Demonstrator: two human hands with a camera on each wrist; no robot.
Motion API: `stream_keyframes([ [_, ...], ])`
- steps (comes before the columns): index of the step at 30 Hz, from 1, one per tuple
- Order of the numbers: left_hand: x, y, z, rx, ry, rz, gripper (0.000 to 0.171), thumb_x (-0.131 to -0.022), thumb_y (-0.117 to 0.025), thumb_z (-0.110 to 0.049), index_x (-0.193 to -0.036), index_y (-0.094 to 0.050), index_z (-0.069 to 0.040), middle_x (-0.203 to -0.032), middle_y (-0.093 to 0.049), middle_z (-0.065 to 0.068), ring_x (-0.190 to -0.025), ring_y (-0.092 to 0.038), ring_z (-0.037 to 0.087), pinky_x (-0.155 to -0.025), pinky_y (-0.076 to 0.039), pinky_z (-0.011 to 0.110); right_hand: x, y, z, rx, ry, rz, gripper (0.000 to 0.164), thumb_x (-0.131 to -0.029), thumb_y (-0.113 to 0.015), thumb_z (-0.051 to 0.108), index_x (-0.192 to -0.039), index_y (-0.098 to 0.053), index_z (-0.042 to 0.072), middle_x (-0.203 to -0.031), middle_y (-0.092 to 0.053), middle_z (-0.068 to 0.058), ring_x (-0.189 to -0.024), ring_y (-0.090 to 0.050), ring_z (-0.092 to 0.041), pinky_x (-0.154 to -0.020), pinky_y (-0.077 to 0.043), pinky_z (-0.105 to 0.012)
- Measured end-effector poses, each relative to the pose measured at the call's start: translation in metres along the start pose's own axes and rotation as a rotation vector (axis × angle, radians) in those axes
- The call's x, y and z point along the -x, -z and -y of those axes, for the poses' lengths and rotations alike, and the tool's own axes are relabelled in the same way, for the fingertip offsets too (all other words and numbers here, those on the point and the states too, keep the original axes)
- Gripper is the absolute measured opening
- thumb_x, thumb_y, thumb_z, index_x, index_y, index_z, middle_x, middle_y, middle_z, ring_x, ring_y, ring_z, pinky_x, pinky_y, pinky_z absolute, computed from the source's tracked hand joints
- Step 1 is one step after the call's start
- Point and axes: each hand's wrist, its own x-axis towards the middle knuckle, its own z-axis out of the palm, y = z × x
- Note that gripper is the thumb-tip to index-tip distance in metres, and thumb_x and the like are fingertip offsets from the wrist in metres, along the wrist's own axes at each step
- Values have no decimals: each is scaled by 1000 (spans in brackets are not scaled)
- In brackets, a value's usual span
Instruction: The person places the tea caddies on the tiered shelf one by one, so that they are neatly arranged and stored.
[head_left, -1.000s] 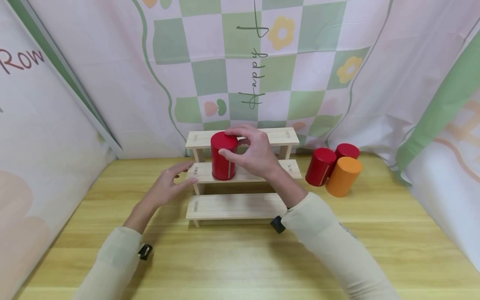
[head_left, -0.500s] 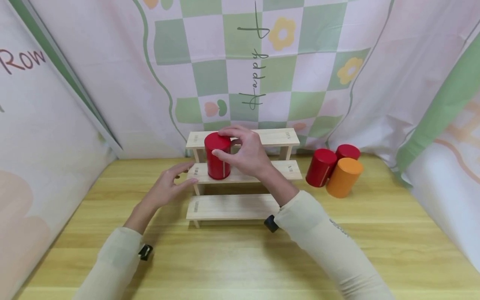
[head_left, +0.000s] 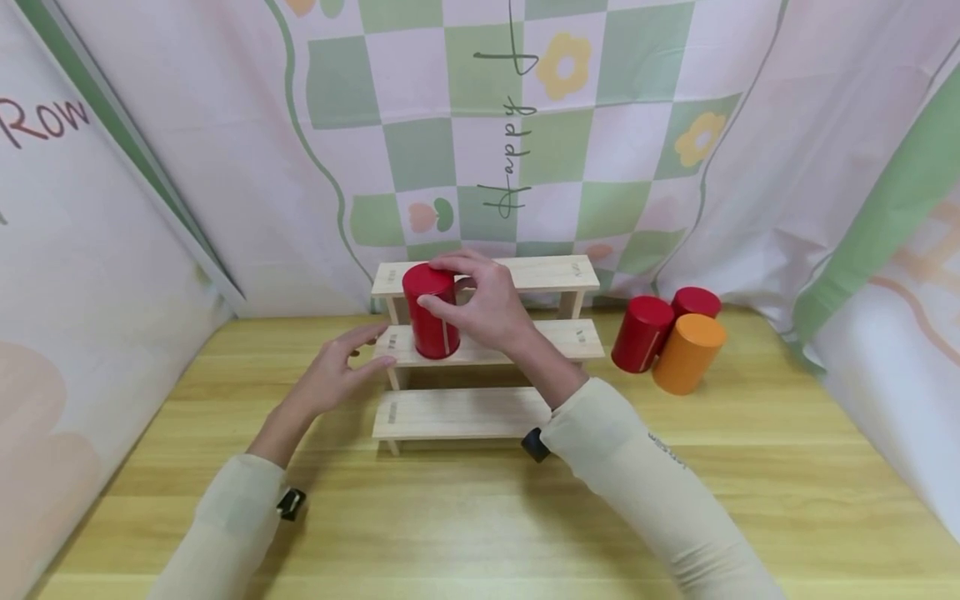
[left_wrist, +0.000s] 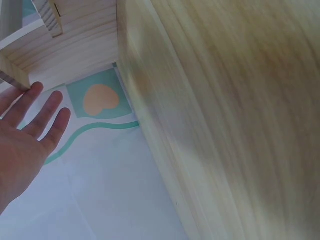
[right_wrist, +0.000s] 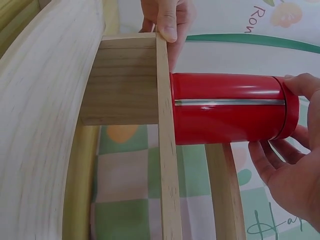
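Observation:
A red cylindrical canister (head_left: 431, 321) with a lid stands upright on the middle step of a three-tier wooden shelf (head_left: 487, 414), near its left end. My right hand (head_left: 489, 304) grips the canister's top, thumb in front and fingers behind the lid. In the right wrist view the red canister (right_wrist: 227, 115) meets the board with its base. My left hand (head_left: 337, 371) holds the left end of that middle board between thumb and fingers. The left wrist view shows the left hand (left_wrist: 25, 135) with fingers spread, one fingertip at the board's corner.
On the table (head_left: 420, 525), right of the shelf, stand a red canister (head_left: 642, 333), another red canister (head_left: 696, 301) partly hidden behind, and an orange canister (head_left: 688, 354). A checkered curtain (head_left: 487, 150) hangs close behind the shelf.
My right hand has moved the red canister a little to the left along the middle step. The left hand and the other canisters have stayed in place.

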Motion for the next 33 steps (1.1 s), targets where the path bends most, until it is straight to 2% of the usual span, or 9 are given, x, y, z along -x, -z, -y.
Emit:
stream_keyframes([
  [11, 0, 0, 0, -4, -14, -7, 57, -102, -69, -26, -150, -52, 1, -151, -53, 23, -134, -54, 42, -103, -48, 61, 1, 0, -1, -25, -48, -3, 48, -91, -81, 19, -134, -68, 6, -132, -65, -7, -115, -60, -21, -91, -59, -36],
  [18, 0, 1, -2, -3, -5, 0, 58, -101, -69, -26, -150, -51, 1, -152, -52, 23, -135, -53, 42, -103, -48, 62, 6, 4, -2, -70, -79, 22, 53, -90, -81, 20, -138, -64, 9, -133, -64, -6, -116, -61, -24, -94, -59, -45],
  [23, 0, 0, -3, -5, 2, 0, 58, -101, -69, -25, -150, -52, 1, -152, -52, 24, -136, -52, 43, -103, -48, 63, 12, 12, -5, -88, -65, 2, 52, -90, -81, 18, -138, -63, 7, -134, -66, -8, -115, -64, -26, -97, -57, -49],
  [29, 0, 0, -3, -9, 16, 0, 60, -101, -68, -27, -151, -50, 1, -153, -51, 24, -134, -53, 43, -104, -47, 63, 21, 25, -8, -41, -28, -30, 50, -90, -81, 16, -136, -65, 2, -134, -66, -15, -119, -63, -28, -99, -56, -49],
  [33, 1, 0, -4, -8, 16, 3, 59, -102, -68, -26, -151, -49, 1, -153, -51, 24, -132, -54, 43, -103, -47, 63, 30, 34, -10, -15, -31, -51, 50, -89, -81, 15, -135, -65, 2, -133, -66, -14, -121, -62, -29, -100, -55, -51],
])
